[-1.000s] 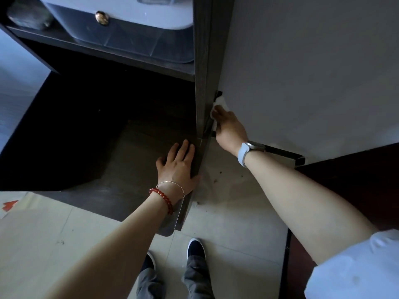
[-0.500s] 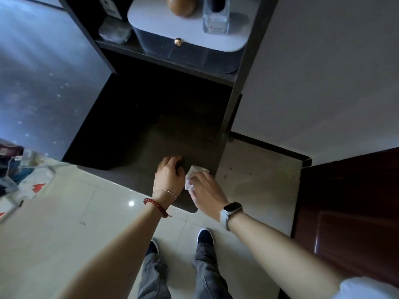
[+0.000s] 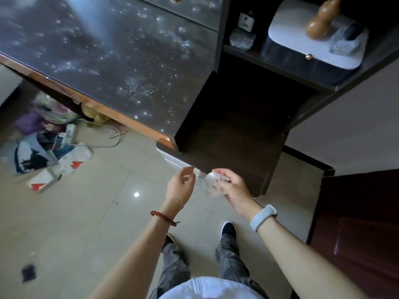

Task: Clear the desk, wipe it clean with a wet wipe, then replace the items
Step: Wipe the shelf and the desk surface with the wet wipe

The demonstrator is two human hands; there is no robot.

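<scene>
Worktop [image 3: 121, 61] bare, so clearing looks done. Our right hand [image 3: 234, 187] grip clamped on the wipe [image 3: 210, 183]; left hand [image 3: 180, 186] fingers pinch its edge. Items [image 3: 43, 143] on floor, replacing remains.

Both hands raised together, left grip [image 3: 181, 184] pinched, right grip [image 3: 232, 186] curled closed

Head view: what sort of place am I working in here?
Likely a room in a home, at a desk with a starry mat. A side shelf holds a gourd and box; clutter lies on the tiled floor.
</scene>
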